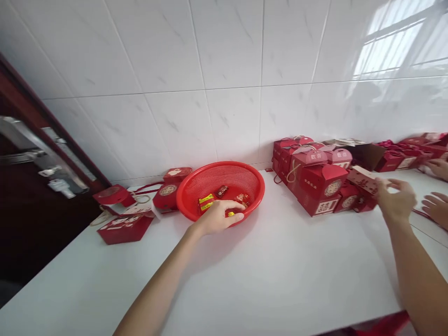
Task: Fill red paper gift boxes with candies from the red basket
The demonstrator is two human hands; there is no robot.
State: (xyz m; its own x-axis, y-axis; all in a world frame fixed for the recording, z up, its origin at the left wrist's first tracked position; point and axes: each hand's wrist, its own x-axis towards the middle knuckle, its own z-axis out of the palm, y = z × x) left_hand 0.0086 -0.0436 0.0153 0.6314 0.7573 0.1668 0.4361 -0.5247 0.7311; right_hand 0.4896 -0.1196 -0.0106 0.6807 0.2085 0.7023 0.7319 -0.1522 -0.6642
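My left hand is over the near rim of a red plastic basket, its thumb and forefinger apart. Inside the basket lie a few wrapped sweets, among them a yellow-and-red packet, a dark red one and a red one beside my fingertips. On the right, my right hand has its fingers closed on the edge of a red gift box with a pale printed panel. That box is at the end of a group of red gift boxes. My fingers partly hide its right side.
Several red boxes lie left of the basket, one dark red box close against it. Another person's hands are at the right edge, near more red boxes. A tiled wall bounds the white table behind.
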